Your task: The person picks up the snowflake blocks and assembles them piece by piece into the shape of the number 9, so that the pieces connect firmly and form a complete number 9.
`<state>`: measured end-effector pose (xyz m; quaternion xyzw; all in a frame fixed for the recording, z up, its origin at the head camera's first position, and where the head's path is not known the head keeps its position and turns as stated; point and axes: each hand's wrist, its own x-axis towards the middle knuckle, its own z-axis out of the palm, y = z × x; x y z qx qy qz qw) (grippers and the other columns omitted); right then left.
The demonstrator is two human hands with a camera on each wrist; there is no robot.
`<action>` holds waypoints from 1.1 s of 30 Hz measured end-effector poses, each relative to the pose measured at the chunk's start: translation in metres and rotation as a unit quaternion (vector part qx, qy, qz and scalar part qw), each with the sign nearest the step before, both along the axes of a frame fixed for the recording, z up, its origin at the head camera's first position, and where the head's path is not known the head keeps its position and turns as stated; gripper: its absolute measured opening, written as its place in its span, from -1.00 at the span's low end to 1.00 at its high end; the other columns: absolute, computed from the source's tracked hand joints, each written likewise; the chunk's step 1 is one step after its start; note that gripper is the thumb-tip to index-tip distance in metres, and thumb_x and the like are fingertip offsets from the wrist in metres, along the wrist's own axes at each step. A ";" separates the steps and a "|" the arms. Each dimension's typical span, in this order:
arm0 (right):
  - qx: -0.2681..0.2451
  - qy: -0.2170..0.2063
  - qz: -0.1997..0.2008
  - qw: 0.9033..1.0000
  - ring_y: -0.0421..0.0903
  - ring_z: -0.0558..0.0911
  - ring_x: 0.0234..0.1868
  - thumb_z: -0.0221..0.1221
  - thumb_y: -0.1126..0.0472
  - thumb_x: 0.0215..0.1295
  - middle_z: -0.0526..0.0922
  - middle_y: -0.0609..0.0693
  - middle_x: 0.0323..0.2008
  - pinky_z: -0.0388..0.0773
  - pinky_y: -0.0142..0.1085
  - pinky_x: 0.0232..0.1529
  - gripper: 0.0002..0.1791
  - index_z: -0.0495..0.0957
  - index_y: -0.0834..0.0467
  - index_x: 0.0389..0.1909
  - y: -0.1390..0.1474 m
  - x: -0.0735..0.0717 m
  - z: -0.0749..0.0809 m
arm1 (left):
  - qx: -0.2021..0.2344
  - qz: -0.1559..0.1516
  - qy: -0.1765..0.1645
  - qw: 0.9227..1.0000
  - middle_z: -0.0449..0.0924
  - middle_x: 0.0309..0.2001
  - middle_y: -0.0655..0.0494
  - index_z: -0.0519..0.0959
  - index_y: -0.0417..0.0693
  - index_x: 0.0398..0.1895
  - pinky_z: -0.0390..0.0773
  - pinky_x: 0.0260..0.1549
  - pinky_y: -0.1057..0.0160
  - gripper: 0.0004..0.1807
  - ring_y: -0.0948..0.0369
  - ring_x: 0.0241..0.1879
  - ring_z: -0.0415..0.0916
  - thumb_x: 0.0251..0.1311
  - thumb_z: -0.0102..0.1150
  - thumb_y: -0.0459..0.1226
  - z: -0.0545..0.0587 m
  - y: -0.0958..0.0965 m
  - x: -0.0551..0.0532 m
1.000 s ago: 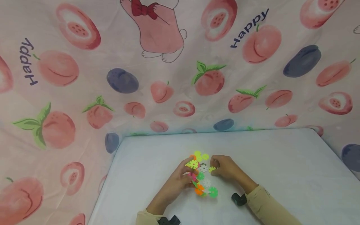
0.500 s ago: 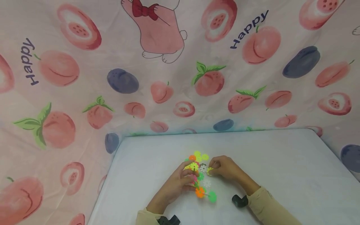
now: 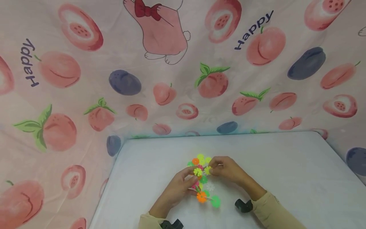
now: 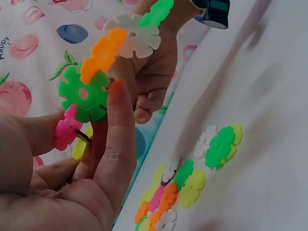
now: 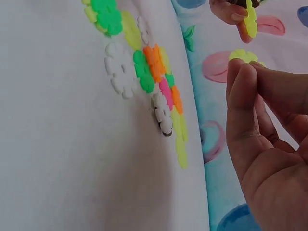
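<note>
My left hand (image 3: 180,187) grips a joined chain of notched plastic snowflake discs. In the left wrist view this chain shows a pink disc (image 4: 66,127), a green disc (image 4: 85,96), an orange disc (image 4: 102,57), a white disc (image 4: 137,39) and another green disc (image 4: 158,13) at the end. A yellow disc (image 3: 197,172) of it sticks out by the left fingertips. Thumb and fingertips of my right hand (image 3: 227,170) pinch a single yellow disc (image 5: 244,56), close to the chain but apart from it in the right wrist view. The fingers hide part of the chain.
Several loose discs in white, green, orange, pink and yellow lie on the white table below the hands, among them a green disc (image 4: 221,147) and a white disc (image 5: 120,70). Fruit-printed cloth hangs behind the table. Each wrist carries a black camera (image 3: 244,205).
The right hand has moved left with its yellow disc, nearer to the left hand. The chain has turned a little, its green end now lower in the head view.
</note>
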<state>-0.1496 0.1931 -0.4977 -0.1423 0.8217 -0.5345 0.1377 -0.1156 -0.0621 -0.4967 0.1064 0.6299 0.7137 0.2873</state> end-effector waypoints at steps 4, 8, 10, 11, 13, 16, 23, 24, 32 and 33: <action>-0.029 0.002 0.007 1.000 0.04 0.75 -0.25 0.34 0.23 0.31 0.67 0.10 -0.27 0.70 -0.25 -0.21 -0.84 0.65 0.17 -0.14 -0.001 0.002 0.005 | -0.003 -0.006 0.013 1.000 0.32 0.24 -0.12 0.28 -0.16 0.50 0.74 -0.27 0.20 -0.38 0.14 -0.17 0.68 0.47 0.16 -0.18 0.001 0.001 0.000; -0.024 0.012 0.004 1.000 0.09 0.75 -0.29 0.36 0.24 0.28 0.71 0.07 -0.33 0.71 -0.13 -0.23 -0.85 0.66 0.16 -0.18 -0.003 0.003 0.010 | -0.008 -0.007 0.025 1.000 0.33 0.24 -0.12 0.30 -0.16 0.50 0.74 -0.29 0.21 -0.37 0.15 -0.16 0.67 0.46 0.18 -0.14 0.004 0.001 -0.001; -0.016 0.019 0.001 1.000 0.06 0.73 -0.32 0.38 0.24 0.27 0.72 0.04 -0.35 0.70 -0.06 -0.24 -0.86 0.66 0.14 -0.20 -0.004 0.004 0.012 | -0.013 -0.004 0.032 0.999 0.35 0.23 -0.12 0.31 -0.16 0.49 0.74 -0.31 0.22 -0.34 0.16 -0.16 0.66 0.43 0.22 -0.10 0.004 0.000 0.000; -0.013 0.022 0.001 1.000 0.06 0.73 -0.32 0.38 0.24 0.26 0.73 0.04 -0.36 0.70 -0.02 -0.25 -0.87 0.67 0.13 -0.21 -0.004 0.004 0.012 | -0.015 -0.003 0.035 0.999 0.35 0.23 -0.12 0.32 -0.16 0.48 0.74 -0.31 0.23 -0.33 0.16 -0.16 0.66 0.41 0.23 -0.09 0.004 0.000 0.000; -0.015 0.027 0.002 1.000 0.04 0.72 -0.32 0.39 0.24 0.25 0.73 0.03 -0.37 0.70 0.00 -0.24 -0.88 0.67 0.12 -0.23 -0.005 0.005 0.015 | -0.020 -0.001 0.041 0.999 0.36 0.22 -0.11 0.33 -0.16 0.47 0.73 -0.34 0.25 -0.34 0.21 -0.19 0.63 0.41 0.23 -0.09 0.004 0.000 0.000; -0.023 0.035 0.011 0.999 0.09 0.73 -0.30 0.41 0.23 0.24 0.74 0.02 -0.37 0.71 -0.05 -0.24 -0.88 0.68 0.11 -0.24 -0.005 0.007 0.017 | -0.023 -0.004 0.047 0.999 0.38 0.23 -0.12 0.35 -0.16 0.47 0.72 -0.36 0.28 -0.39 0.25 -0.23 0.60 0.45 0.19 -0.14 0.004 0.000 -0.001; -0.031 0.050 0.025 0.998 0.15 0.74 -0.25 0.40 0.18 0.26 0.76 0.02 -0.33 0.72 -0.15 -0.21 -0.92 0.72 0.04 -0.26 -0.005 0.007 0.018 | -0.030 -0.015 0.054 0.998 0.41 0.26 -0.10 0.36 -0.09 0.48 0.71 -0.36 0.29 -0.43 0.27 -0.27 0.58 0.48 0.15 -0.16 0.004 0.000 -0.002; -0.030 0.052 0.023 0.998 0.11 0.74 -0.25 0.40 0.17 0.26 0.77 0.01 -0.33 0.72 -0.17 -0.21 -0.93 0.72 0.02 -0.27 -0.005 0.007 0.019 | -0.032 -0.015 0.055 0.998 0.42 0.25 -0.09 0.37 -0.08 0.47 0.71 -0.36 0.29 -0.44 0.27 -0.29 0.58 0.48 0.15 -0.16 0.004 0.000 -0.002; -0.016 0.095 0.021 0.995 -0.17 0.71 -0.32 0.42 0.25 0.22 0.76 -0.12 -0.38 0.66 -0.29 -0.22 -0.93 0.73 0.02 -0.33 -0.003 0.009 0.020 | -0.031 -0.012 0.056 0.998 0.48 0.16 -0.04 0.43 0.00 0.45 0.70 -0.40 0.31 -0.48 0.31 -0.51 0.57 0.46 0.17 -0.23 0.006 0.000 -0.002; -0.021 0.101 0.025 0.994 -0.18 0.71 -0.33 0.41 0.27 0.22 0.76 -0.11 -0.38 0.66 -0.29 -0.22 -0.94 0.73 0.06 -0.33 -0.003 0.009 0.020 | -0.030 -0.014 0.056 0.998 0.48 0.16 -0.03 0.43 0.01 0.45 0.70 -0.40 0.31 -0.48 0.31 -0.51 0.58 0.46 0.17 -0.22 0.006 0.000 -0.002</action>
